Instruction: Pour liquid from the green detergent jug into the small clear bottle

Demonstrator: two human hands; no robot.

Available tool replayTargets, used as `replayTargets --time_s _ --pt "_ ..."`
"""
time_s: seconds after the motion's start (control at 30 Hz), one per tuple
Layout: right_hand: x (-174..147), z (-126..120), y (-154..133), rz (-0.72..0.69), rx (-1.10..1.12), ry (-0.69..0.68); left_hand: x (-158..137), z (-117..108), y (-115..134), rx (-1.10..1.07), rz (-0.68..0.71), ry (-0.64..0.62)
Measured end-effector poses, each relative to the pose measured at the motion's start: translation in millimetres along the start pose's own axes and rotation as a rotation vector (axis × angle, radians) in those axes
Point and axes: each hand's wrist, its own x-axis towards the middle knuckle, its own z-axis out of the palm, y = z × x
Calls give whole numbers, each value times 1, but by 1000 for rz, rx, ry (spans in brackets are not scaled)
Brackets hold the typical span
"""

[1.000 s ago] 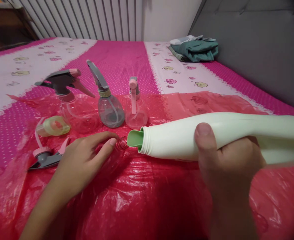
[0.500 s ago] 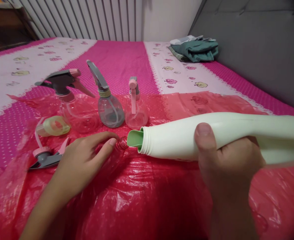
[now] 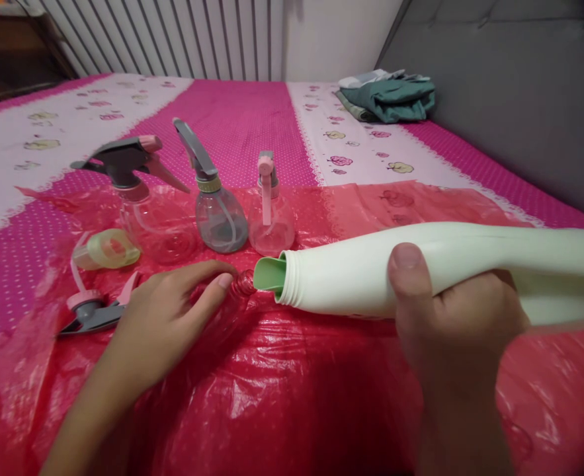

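My right hand (image 3: 458, 307) is wrapped round the handle of a large pale green detergent jug (image 3: 351, 277), tipped on its side with its mouth to the left. The jug's green pouring spout (image 3: 270, 273) meets the neck of a clear spray bottle (image 3: 243, 283) that has no head on it. Around that clear bottle my left hand (image 3: 180, 307) is closed, thumb and forefinger near the neck; much of the bottle hides behind the fingers. Left of this hand lie a loose grey and pink spray head (image 3: 96, 311) and a translucent yellow cap (image 3: 107, 250).
Behind my hands stand a pink-collared spray bottle (image 3: 155, 228), a grey spray bottle (image 3: 221, 221) and a smaller pink one (image 3: 272, 228). Red plastic sheeting (image 3: 282, 383) covers the bed under them. Folded clothes (image 3: 388, 99) lie at the back right by a grey headboard (image 3: 514, 99).
Almost nothing differs. Both hands, the jug and the clear bottle keep their places, with only a very slight shift of the whole view.
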Motion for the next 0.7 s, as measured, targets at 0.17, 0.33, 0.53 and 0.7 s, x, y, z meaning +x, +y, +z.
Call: replayTargets --time_s 0.17,0.33,0.53,0.7 --pt "0 0 0 -13 5 20 -1 0 -2 -34 -18 -24" --pt "0 1 0 -7 7 22 -1 1 -3 -57 -23 -30" --pt "0 -1 -1 15 3 2 -1 1 -3 -59 -27 -28" --pt "-1 1 -1 8 6 23 -1 1 -4 -48 -18 -27"
